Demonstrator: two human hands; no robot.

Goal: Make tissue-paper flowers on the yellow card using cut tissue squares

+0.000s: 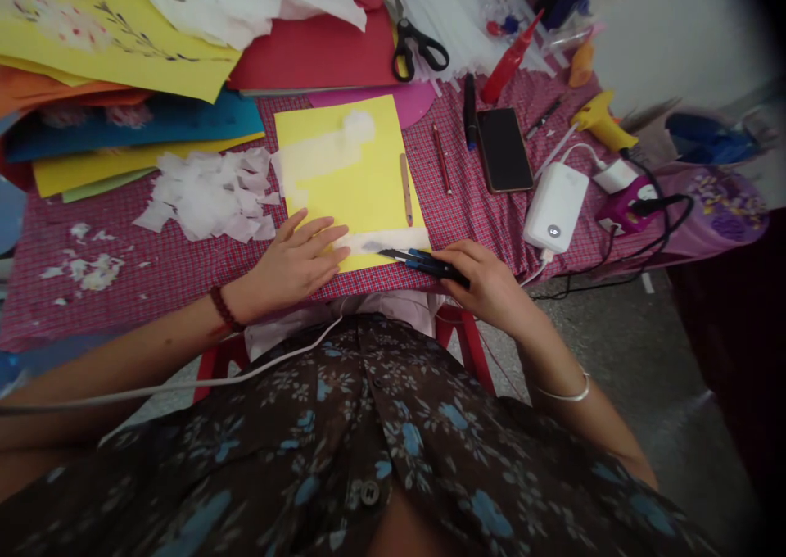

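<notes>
My left hand (307, 250) lies flat with fingers apart on the lower left of a yellow sheet (362, 180), touching a white paper strip (405, 239) along its lower edge. A grey smudge shows on that strip. In my right hand (482, 283) is a black-and-blue cutting tool (430, 264) with a dark pointed tip, aimed left over the strip; its exact kind is unclear. A brown wooden stick (406, 188) lies on the sheet's right side. Farther up, a paler strip (319, 156) and a white tuft (359, 125) rest on the yellow.
Torn white paper pieces (212, 192) are heaped left of the sheet, beside stacked coloured paper (141, 131). Black-handled scissors (418, 47) lie behind. At right are a red pencil (441, 160), phone (504, 149), white power bank (557, 205), yellow glue gun (598, 123) and trailing cables.
</notes>
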